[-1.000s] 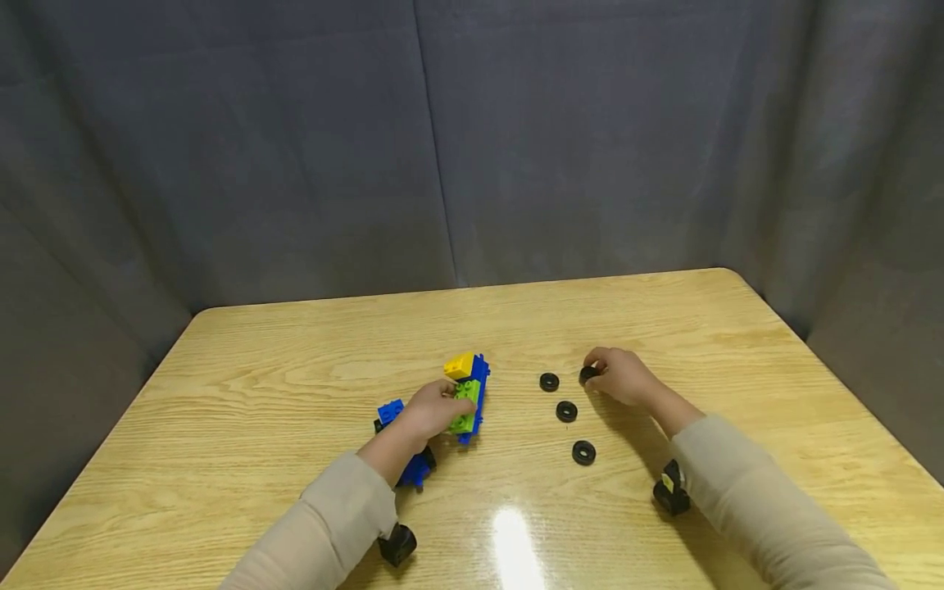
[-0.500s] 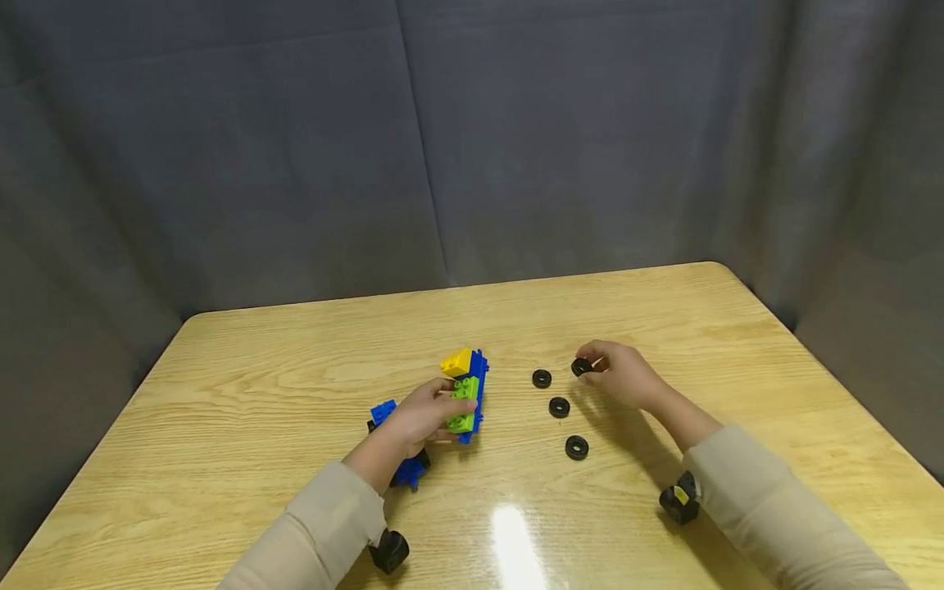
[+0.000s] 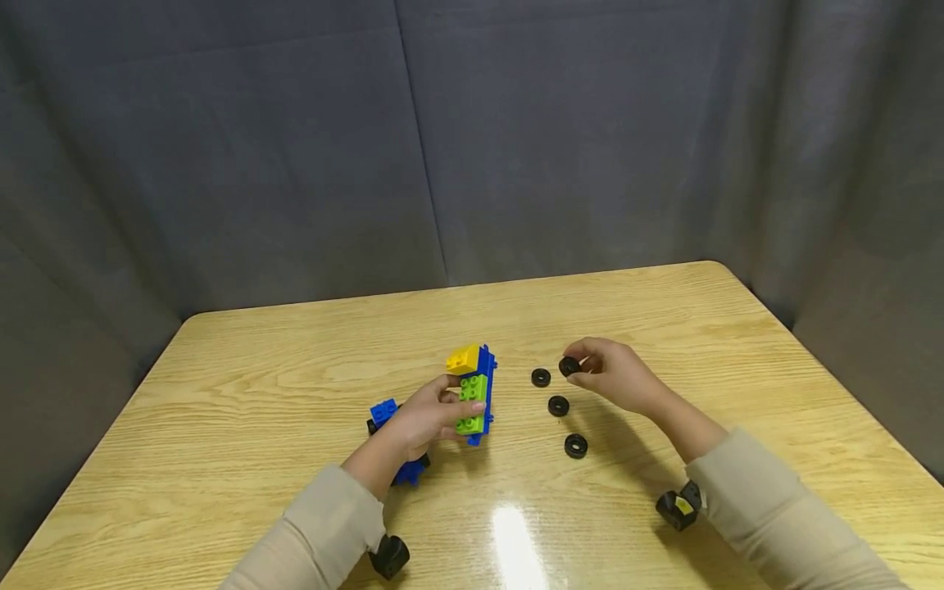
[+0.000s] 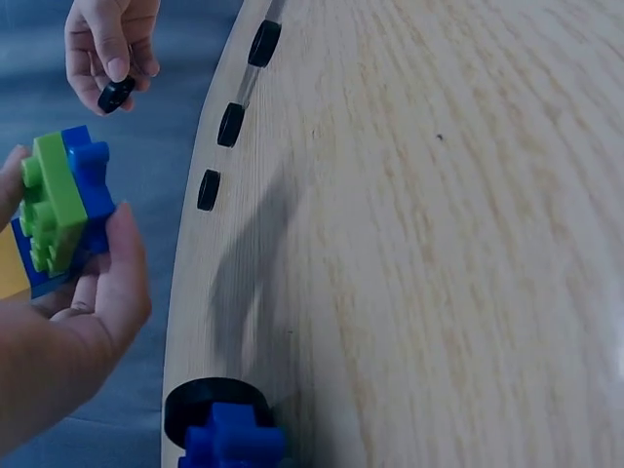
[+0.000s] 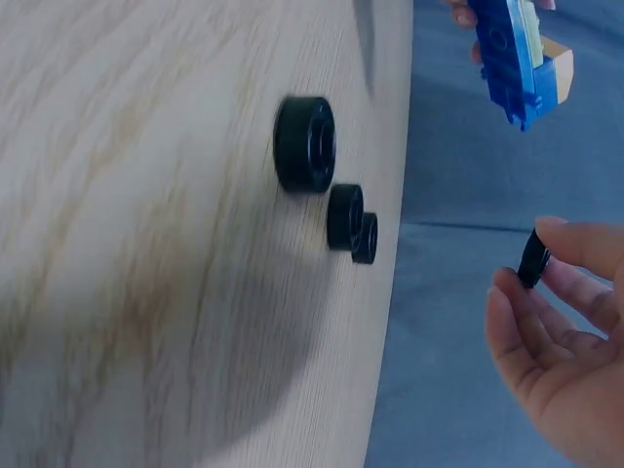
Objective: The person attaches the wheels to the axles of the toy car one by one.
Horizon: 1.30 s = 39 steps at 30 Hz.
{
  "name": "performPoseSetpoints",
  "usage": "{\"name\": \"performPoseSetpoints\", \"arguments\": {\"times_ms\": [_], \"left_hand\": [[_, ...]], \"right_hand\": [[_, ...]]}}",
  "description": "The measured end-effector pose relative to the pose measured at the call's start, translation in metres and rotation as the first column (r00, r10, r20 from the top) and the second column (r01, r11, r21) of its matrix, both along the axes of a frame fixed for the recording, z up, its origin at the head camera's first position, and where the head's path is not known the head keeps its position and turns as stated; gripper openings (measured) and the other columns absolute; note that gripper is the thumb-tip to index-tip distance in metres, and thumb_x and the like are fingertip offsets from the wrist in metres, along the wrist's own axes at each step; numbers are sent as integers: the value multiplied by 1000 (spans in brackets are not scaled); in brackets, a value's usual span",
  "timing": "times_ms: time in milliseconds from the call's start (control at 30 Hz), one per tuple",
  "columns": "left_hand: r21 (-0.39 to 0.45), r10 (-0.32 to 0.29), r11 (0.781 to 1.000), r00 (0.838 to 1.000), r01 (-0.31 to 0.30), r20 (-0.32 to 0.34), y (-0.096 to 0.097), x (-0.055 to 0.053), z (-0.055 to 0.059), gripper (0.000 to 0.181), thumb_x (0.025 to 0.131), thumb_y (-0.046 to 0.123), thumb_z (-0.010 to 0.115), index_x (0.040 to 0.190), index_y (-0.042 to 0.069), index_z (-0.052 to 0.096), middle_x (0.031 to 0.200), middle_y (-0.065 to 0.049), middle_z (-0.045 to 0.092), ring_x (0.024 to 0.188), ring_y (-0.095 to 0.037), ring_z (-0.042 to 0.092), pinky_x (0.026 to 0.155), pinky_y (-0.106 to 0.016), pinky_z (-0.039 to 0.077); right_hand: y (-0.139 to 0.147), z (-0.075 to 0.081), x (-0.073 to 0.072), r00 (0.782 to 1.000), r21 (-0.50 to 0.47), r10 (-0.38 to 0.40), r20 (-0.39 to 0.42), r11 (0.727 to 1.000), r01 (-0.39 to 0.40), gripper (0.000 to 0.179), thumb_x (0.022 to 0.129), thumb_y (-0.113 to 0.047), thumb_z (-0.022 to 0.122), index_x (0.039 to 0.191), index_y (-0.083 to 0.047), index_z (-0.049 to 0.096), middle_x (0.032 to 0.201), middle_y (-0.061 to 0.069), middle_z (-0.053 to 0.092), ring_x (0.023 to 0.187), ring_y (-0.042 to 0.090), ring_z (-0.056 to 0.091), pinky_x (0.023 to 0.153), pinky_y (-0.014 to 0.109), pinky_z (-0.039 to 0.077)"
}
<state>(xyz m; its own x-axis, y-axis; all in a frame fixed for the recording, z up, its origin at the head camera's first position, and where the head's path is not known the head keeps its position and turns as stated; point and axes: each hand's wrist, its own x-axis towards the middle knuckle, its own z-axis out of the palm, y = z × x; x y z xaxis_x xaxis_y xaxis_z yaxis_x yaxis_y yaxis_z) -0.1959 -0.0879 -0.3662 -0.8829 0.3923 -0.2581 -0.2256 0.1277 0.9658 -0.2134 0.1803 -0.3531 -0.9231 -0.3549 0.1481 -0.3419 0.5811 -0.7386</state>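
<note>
My left hand (image 3: 424, 419) grips a toy vehicle body built of bricks: a green brick (image 3: 472, 403) and a yellow brick (image 3: 463, 360) on a blue base (image 5: 504, 58). The body is tilted and held above the table, its axle stubs bare. Between thumb and fingers my right hand (image 3: 615, 375) pinches a black toy wheel (image 5: 533, 259), raised off the table to the right of the body. Three more black wheels (image 3: 541, 378) (image 3: 558, 406) (image 3: 576, 446) lie flat on the table between the hands.
Partly hidden under my left forearm stands another blue brick piece (image 3: 383, 411) with black wheels (image 4: 216, 409). The wooden table (image 3: 295, 360) is bounded by a grey curtain (image 3: 295, 164) at the back and sides.
The right hand has lifted the wheel off the table and carried it leftward. My left hand has raised the toy vehicle body slightly and tilted it.
</note>
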Motion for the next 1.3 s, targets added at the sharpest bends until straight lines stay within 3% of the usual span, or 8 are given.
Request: {"name": "performPoseSetpoints", "arguments": {"times_ms": [300, 667, 933, 1300], "left_hand": [[95, -16, 995, 1000, 16, -6, 0, 3, -1, 61, 81, 10, 59, 130, -1, 24, 97, -15, 39, 91, -24, 49, 78, -46, 43], [119, -37, 992, 999, 36, 9, 1, 6, -7, 54, 83, 9, 57, 128, -2, 29, 101, -14, 47, 79, -17, 54, 71, -38, 46], [191, -79, 979, 997, 76, 11, 4, 7, -6, 53, 85, 7, 52, 130, 0, 25, 103, -14, 46, 83, -19, 53, 75, -43, 44], [231, -25, 973, 1000, 22, 10, 9, 12, -1, 57, 85, 7, 53, 133, 7, 22, 104, -13, 43, 82, -18, 54, 75, -42, 44]], "right_hand": [[-9, 4, 8, 1000, -30, 13, 4, 999, -13, 28, 80, -8, 60, 106, 0, 54, 99, 12, 55, 82, 20, 55, 62, 28, 45], [-21, 6, 16, 999, -56, 45, -13, 997, -46, 28, 80, -6, 60, 106, 2, 54, 102, 14, 54, 80, 19, 55, 62, 28, 45], [-27, 9, 20, 998, -93, 57, 12, 994, -56, 27, 80, -7, 60, 106, 0, 54, 99, 13, 56, 80, 19, 56, 63, 28, 46], [-32, 9, 24, 994, -226, 74, 84, 973, -54, 23, 80, -4, 59, 101, 0, 49, 99, 14, 51, 89, 24, 56, 66, 33, 48]]}}
